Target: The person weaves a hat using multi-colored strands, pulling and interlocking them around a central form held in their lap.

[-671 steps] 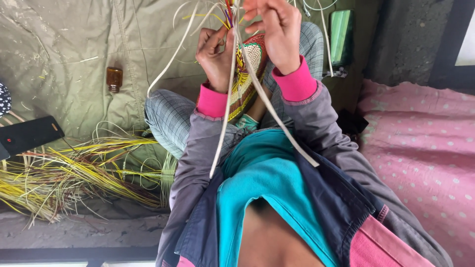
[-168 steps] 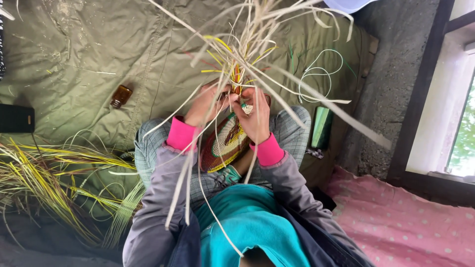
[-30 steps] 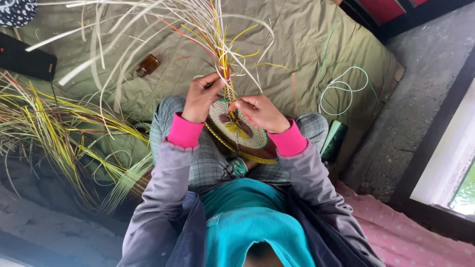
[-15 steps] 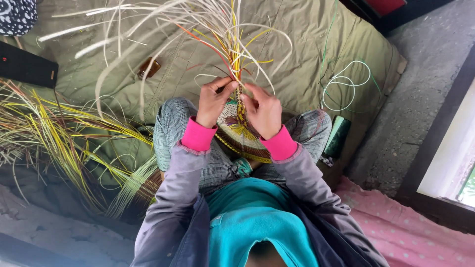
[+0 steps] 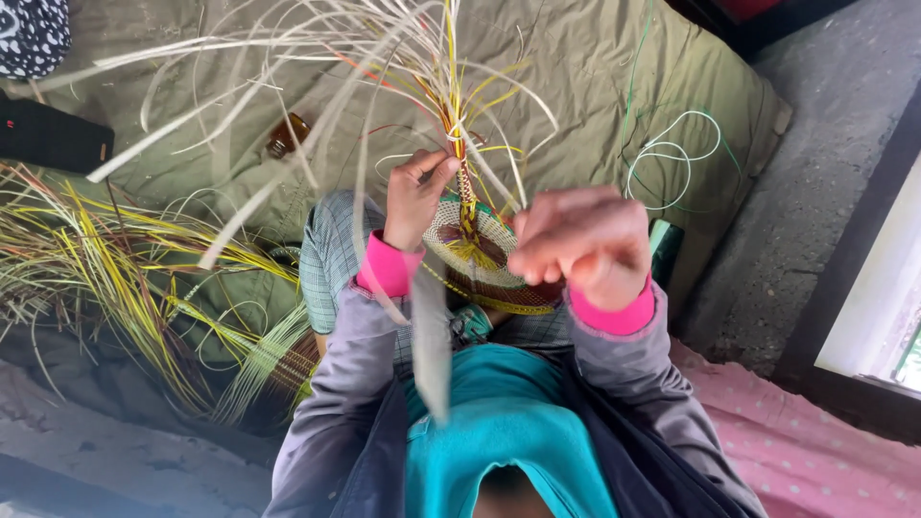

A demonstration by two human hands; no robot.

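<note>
Pinched between thumb and fingers of the left hand, just above centre frame, is the bound stem where the loose pale and yellow straw strands gather and rise out of the round woven straw disc with tan, green and dark rings; holding at that knot appears to keep the bundle upright and the weave taut. Disc rests on the lap, over the grey checked trousers, tilted toward the camera. Right hand is raised just right of the disc, blurred, fingers curled into a loose fist; whether it grips a strand I cannot tell. One broad pale strand hangs down the middle of the frame over the teal shirt, close to the lens and partly masking the left forearm. Loose ends fan across the upper frame and screen much of the olive-green cloth sheet behind. Around: heap of yellow-green straw at left; small brown glass bottle upper left of centre; black flat rectangular object at far left; coil of thin pale green cord at upper right; pink dotted fabric at lower right.
</note>
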